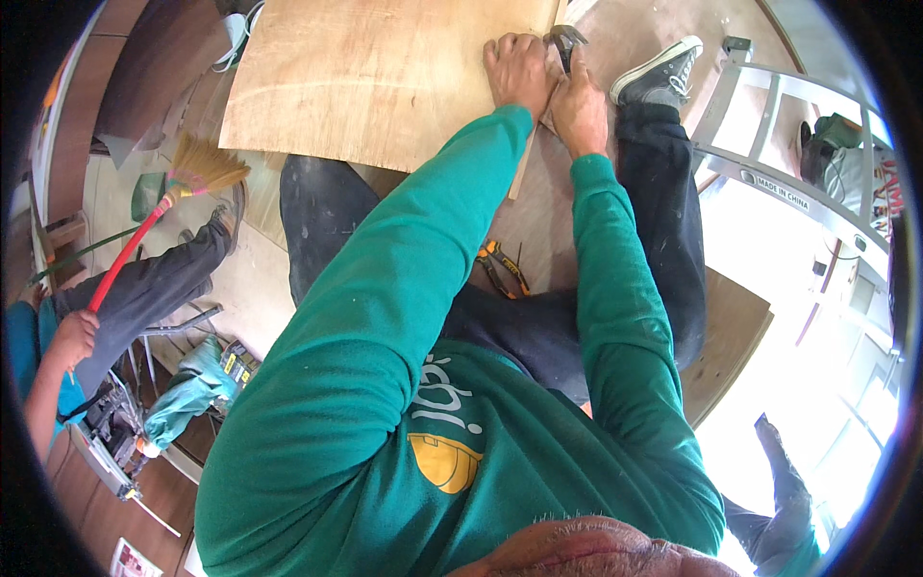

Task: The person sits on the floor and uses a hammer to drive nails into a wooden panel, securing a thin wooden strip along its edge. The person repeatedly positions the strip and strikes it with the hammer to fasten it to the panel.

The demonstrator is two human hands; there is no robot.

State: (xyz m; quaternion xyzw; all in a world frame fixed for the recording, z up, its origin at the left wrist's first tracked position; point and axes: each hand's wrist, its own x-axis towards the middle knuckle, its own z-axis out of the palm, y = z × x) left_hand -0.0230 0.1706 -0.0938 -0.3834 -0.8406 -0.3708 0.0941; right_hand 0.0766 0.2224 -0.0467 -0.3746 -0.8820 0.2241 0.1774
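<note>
Over on the left, there's a straw broom (207, 173), its red handle slanting down to a co-worker (77, 337) who grips it, and a green dustpan (148, 195) sits just beside the bristles! Far left, a dark brown panel (154, 72) leans at an angle. Nearer on that side, a crumpled teal cloth (187, 389) lies next to a jumble of equipment (111, 433). In the middle, orange-and-black pliers (510, 266) rest on the floor. Swing right: a metal ladder (782, 192) lines up before a cluttered pile (846, 159), and near right, another person (784, 500) appears, partly lost in glare!
</note>
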